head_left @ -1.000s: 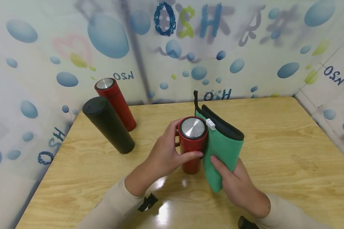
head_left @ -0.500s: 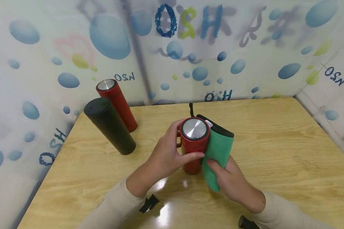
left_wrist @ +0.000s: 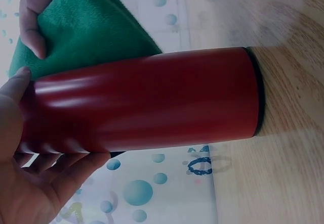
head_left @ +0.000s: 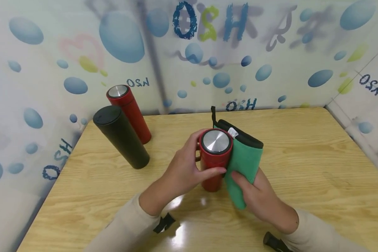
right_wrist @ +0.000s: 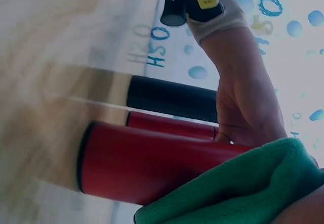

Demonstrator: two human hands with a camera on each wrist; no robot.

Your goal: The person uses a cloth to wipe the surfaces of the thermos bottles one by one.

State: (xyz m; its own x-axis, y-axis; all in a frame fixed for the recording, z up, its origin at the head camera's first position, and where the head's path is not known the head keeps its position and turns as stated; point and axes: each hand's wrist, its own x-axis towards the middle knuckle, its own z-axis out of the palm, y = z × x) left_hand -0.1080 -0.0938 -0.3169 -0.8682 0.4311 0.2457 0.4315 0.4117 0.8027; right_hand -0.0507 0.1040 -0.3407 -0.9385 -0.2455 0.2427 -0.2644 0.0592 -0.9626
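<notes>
A red thermos flask (head_left: 215,154) with a silver-topped lid stands upright on the table, and my left hand (head_left: 186,164) grips it near the top, thumb across the front. In the left wrist view the thermos (left_wrist: 147,100) shows its smooth red side and dark base rim against the wood. My right hand (head_left: 261,196) holds a green fabric bottle sleeve (head_left: 244,161) with black trim, a black loop and a white tag, thumb on its face. The sleeve lies against the right side of the thermos; in the right wrist view the green cloth (right_wrist: 243,188) covers part of it.
At the left of the wooden table (head_left: 312,168) stand a black tumbler (head_left: 123,138) and, behind it, a second red thermos (head_left: 132,115). A patterned wall (head_left: 271,91) closes off the back, and further walls flank both sides.
My right hand dipped the sleeve and tipped its top toward the thermos, then raised it back a little. My left hand keeps its grip on the thermos, which stays in place.
</notes>
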